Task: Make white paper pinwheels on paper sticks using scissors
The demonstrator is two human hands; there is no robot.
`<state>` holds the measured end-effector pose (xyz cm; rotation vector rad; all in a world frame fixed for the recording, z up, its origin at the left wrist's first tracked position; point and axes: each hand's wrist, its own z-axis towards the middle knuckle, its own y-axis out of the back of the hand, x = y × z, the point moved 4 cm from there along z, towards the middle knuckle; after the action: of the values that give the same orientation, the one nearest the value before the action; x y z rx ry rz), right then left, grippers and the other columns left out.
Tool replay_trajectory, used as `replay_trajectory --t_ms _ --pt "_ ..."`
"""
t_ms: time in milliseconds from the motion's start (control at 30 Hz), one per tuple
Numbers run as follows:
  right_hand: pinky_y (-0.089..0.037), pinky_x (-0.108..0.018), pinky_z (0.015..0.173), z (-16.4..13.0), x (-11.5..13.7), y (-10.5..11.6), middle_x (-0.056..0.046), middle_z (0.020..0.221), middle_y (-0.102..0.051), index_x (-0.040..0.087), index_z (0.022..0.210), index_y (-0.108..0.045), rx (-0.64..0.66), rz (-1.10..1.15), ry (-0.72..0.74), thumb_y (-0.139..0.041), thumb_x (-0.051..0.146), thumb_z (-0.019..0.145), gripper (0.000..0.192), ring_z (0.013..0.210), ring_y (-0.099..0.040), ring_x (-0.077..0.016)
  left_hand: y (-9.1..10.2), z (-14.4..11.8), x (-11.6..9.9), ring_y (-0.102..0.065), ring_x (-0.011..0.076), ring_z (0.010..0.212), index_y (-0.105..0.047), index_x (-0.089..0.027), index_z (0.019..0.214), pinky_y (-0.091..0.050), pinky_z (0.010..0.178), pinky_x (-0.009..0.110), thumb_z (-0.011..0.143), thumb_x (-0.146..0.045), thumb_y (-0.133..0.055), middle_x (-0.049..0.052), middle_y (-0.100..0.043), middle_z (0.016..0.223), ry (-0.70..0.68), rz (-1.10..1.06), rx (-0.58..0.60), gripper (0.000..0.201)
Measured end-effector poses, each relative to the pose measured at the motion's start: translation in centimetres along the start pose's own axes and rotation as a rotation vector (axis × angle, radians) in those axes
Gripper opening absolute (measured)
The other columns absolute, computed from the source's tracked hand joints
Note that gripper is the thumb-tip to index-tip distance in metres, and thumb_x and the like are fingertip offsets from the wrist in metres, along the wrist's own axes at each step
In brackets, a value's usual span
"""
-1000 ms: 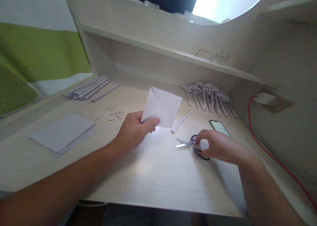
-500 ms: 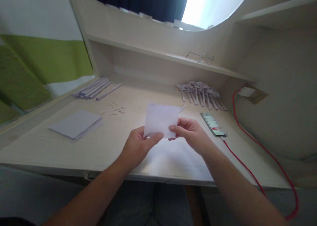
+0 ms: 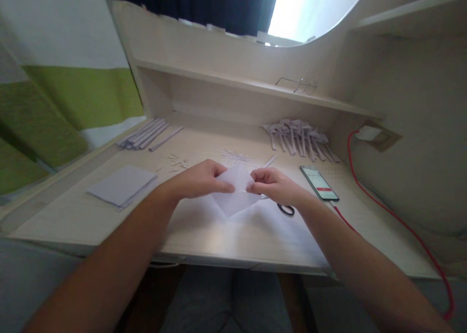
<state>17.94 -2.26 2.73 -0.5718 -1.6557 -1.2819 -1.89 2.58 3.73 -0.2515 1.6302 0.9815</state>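
A square white sheet of paper (image 3: 233,204) is held above the desk, turned so that one corner points toward me. A faint crease seems to run down its middle. My left hand (image 3: 200,179) grips its left side, with the thumb on top. My right hand (image 3: 275,184) pinches its right side between thumb and fingers. Just beyond the sheet lie thin paper strips (image 3: 236,156). The black handle of what looks like scissors (image 3: 286,210) shows beside my right wrist, the rest hidden.
Paper tubes (image 3: 144,134) lie at the back left, above a stack of paper sheets (image 3: 122,184). Small paper bits (image 3: 177,164) are scattered nearby. Folded paper pieces with sticks (image 3: 299,136) are heaped back right. A phone (image 3: 319,183) with a red cable (image 3: 390,196) lies right; glasses (image 3: 301,84) rest on the shelf.
The sheet has turned from square-on to corner-toward-me. My left hand has moved up to its upper left side. The black handle has come into sight.
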Motion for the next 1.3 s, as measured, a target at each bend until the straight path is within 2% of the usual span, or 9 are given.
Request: replay_trajectory --t_ms 167,267,367,433,500,600,700,1033,1300 --pt "-0.039 -0.024 0.055 1.1 -0.1 0.8 0.003 0.071 -0.059 0.017 0.086 -0.065 -0.089 0.073 -0.01 -0.071 0.037 0.084 0.022 0.06 -0.052 -0.0104 0.1 1.9 -0.3 -0.062 0.0172 0.054 -0.078 -0.016 0.072 -0.041 0.05 0.025 0.069 -0.03 -0.078 0.003 -0.073 0.067 0.058 -0.081 0.023 0.015" --pt "-0.047 -0.026 0.057 1.0 -0.4 1.9 0.002 0.075 -0.063 0.02 0.105 -0.059 -0.427 0.126 0.075 -0.067 0.04 0.089 0.027 0.062 -0.058 -0.0132 -0.3 3.0 0.2 -0.063 0.0168 0.055 -0.077 -0.014 0.079 -0.044 0.052 0.025 0.069 -0.03 -0.079 0.005 -0.074 0.07 0.075 -0.241 -0.088 0.019" --pt "-0.053 -0.029 0.066 -0.8 -0.4 2.3 0.0 0.089 -0.066 0.024 0.117 -0.055 -0.803 -0.062 0.257 -0.062 0.029 0.093 0.025 0.073 -0.064 -0.0151 -0.6 3.7 1.3 -0.067 0.0191 0.06 -0.076 -0.012 0.085 -0.048 0.055 0.027 0.07 -0.034 -0.079 0.008 -0.075 0.075 0.097 -0.411 -0.277 0.027" --pt "-0.054 -0.03 0.072 -1.5 -0.1 1.5 -0.002 0.094 -0.066 0.024 0.117 -0.059 -0.762 -0.264 0.367 -0.06 0.018 0.092 0.026 0.081 -0.065 -0.0161 -1.0 4.0 2.0 -0.069 0.0208 0.065 -0.074 -0.011 0.089 -0.051 0.059 0.029 0.072 -0.036 -0.079 0.009 -0.076 0.081 0.088 -0.505 -0.32 0.031" --pt "-0.054 -0.031 0.074 -1.6 0.0 0.5 -0.004 0.096 -0.067 0.024 0.117 -0.064 -0.597 -0.401 0.422 -0.059 0.013 0.092 0.027 0.081 -0.065 -0.0161 -1.2 4.1 2.7 -0.069 0.0215 0.068 -0.073 -0.012 0.091 -0.052 0.063 0.031 0.073 -0.037 -0.079 0.009 -0.076 0.084 0.077 -0.565 -0.326 0.032" --pt "-0.055 -0.033 0.079 -1.5 0.0 -0.1 -0.006 0.101 -0.071 0.022 0.111 -0.07 -0.428 -0.442 0.449 -0.059 0.013 0.094 0.022 0.086 -0.067 -0.0176 -1.3 3.9 3.5 -0.069 0.0217 0.069 -0.071 -0.013 0.088 -0.053 0.064 0.031 0.075 -0.037 -0.079 0.007 -0.074 0.08 0.091 -0.598 -0.32 0.029" --pt "-0.056 -0.034 0.084 -1.3 0.0 -0.3 -0.007 0.107 -0.074 0.023 0.115 -0.071 -0.367 -0.403 0.467 -0.059 0.012 0.095 0.025 0.096 -0.07 -0.0191 -1.4 3.3 3.9 -0.07 0.0236 0.074 -0.07 -0.014 0.089 -0.054 0.066 0.033 0.078 -0.037 -0.078 0.006 -0.073 0.079 0.119 -0.64 -0.301 0.027" --pt "-0.058 -0.03 0.079 -1.5 -0.6 -0.8 -0.006 0.098 -0.078 0.02 0.105 -0.075 -0.401 -0.316 0.543 -0.07 0.012 0.091 0.017 0.09 -0.073 -0.0177 -2.2 2.2 3.9 -0.069 0.0237 0.072 -0.072 -0.017 0.094 -0.055 0.068 0.033 0.08 -0.043 -0.077 0.006 -0.076 0.084 0.193 -0.662 -0.29 0.03" --pt "-0.056 -0.032 0.078 -1.5 -1.9 -0.6 -0.006 0.091 -0.077 0.018 0.095 -0.075 -0.456 -0.096 0.335 -0.073 0.015 0.089 0.008 0.085 -0.072 -0.018 -2.1 1.7 3.3 -0.072 0.031 0.091 -0.076 -0.018 0.102 -0.057 0.079 0.037 0.077 -0.046 -0.08 0.011 -0.08 0.103 0.212 -0.564 -0.273 0.037"
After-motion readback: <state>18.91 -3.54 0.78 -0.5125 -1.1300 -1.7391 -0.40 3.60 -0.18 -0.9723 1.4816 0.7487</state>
